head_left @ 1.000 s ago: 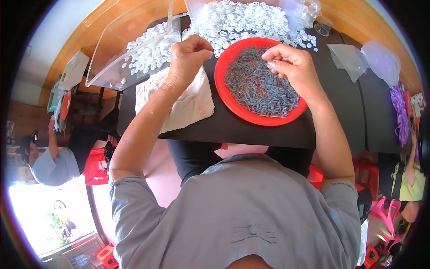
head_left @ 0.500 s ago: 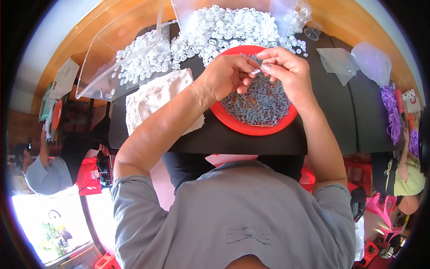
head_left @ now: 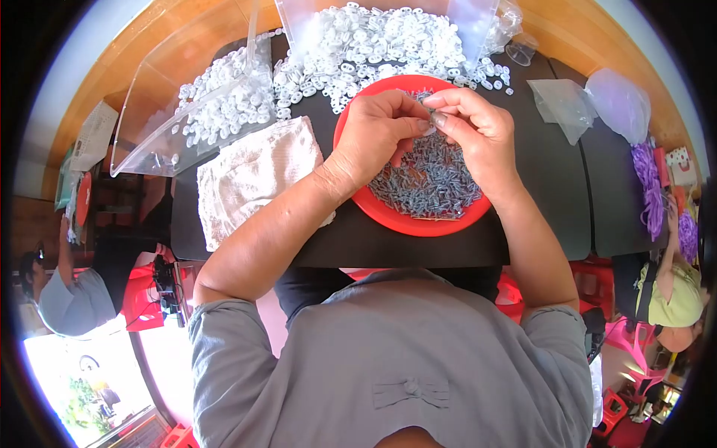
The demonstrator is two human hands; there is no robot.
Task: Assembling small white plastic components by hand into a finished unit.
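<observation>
Over a red round bowl (head_left: 433,225) filled with small grey screw-like pieces (head_left: 429,175), my two hands meet fingertip to fingertip. My left hand (head_left: 381,134) is closed in a pinch on a small white plastic piece (head_left: 429,130), partly covered by the fingers. Thumb and forefinger of my right hand (head_left: 478,133) are pressed together at the same spot; whatever they grip is too small and hidden to name. Beyond the bowl lies a large heap of small white oval pieces with holes (head_left: 381,41).
A clear plastic tub (head_left: 142,138) with more white pieces stands on the left of the dark table (head_left: 538,224). A folded pale cloth (head_left: 258,175) lies beside my left forearm. Clear plastic bags (head_left: 564,108) are at the right. Other people sit at both sides.
My hands have drawn closer together, and the white piece is now more covered by fingers. The view has shifted slightly, so the tub and cloth appear further left.
</observation>
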